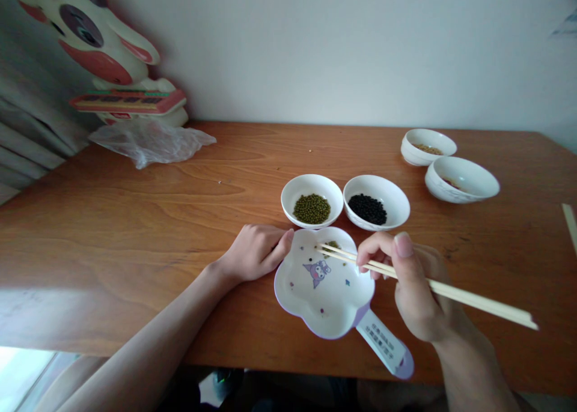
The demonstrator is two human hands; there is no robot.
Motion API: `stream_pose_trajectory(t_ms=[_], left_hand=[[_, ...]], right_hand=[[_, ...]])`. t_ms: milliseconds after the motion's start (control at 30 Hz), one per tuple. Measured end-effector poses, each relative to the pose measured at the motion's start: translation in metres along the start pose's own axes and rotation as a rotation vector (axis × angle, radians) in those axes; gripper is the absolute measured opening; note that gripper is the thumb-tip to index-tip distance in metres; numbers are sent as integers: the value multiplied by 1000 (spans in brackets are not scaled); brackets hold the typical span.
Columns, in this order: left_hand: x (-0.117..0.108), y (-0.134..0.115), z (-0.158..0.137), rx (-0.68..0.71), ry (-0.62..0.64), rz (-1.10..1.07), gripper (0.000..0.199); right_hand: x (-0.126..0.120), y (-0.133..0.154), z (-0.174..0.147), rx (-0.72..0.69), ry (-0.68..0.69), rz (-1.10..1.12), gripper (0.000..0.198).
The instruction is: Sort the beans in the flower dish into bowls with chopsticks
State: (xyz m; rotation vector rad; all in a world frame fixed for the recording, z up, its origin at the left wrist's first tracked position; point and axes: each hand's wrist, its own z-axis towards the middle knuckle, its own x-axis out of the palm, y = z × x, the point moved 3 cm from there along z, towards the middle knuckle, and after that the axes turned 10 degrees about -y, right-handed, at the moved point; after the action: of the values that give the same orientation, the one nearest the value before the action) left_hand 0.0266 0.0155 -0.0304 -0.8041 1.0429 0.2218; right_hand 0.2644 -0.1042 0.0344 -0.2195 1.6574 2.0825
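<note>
On the wooden table (157,220), chopsticks (478,301) dip into a flower-shaped dish (311,307)

From my remote seat, I see the dish close to the table's near edge, its handle pointing toward five o'clock, an angle that probably leaves the rim free for both hands. Between ten and eleven o'clock from it, the cow-shaped toy (103,45) is cut off at the top. The left hand (256,253) lies against the dish's ten o'clock side, likely to steady it; its fingers are partly hidden, so I cannot tell whether they grip. The right hand (419,304), at three o'clock, pinches the chopsticks nearer the tips than the back ends, which I judge gives finer control.

Just past twelve o'clock sits the green-bean bowl (288,196), with the black-bean bowl (401,205) at one, both presumably placed for a short reach. Two far bowls (478,190), between one and two, seem set aside; their walls hide much of their contents. The handle label (381,343) is too blurred for me to read. The tips lie beside a few green beans (332,247); whether one dark speck (310,259) is loose or printed, I can't tell.
</note>
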Motion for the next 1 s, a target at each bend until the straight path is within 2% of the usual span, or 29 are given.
stream_pose_trajectory(t_ms=[533,667,800,867,1000], left_hand=[[0,-1,0,-28,15,12,50],[-1,-3,0,-20,13,0,50],[-2,-5,0,5,2,-9,48],[-2,-5,0,14,0,-9,48],[-2,-5,1,23,16,-18,46]], right_hand=[[-7,0,-3,-17,-51,20,70],[-20,4,0,-7,-115,49,76],[-26,8,11,-3,-281,98,80],[-24,11,20,-23,-352,155,79],[-10,15,35,-30,-389,176,78]])
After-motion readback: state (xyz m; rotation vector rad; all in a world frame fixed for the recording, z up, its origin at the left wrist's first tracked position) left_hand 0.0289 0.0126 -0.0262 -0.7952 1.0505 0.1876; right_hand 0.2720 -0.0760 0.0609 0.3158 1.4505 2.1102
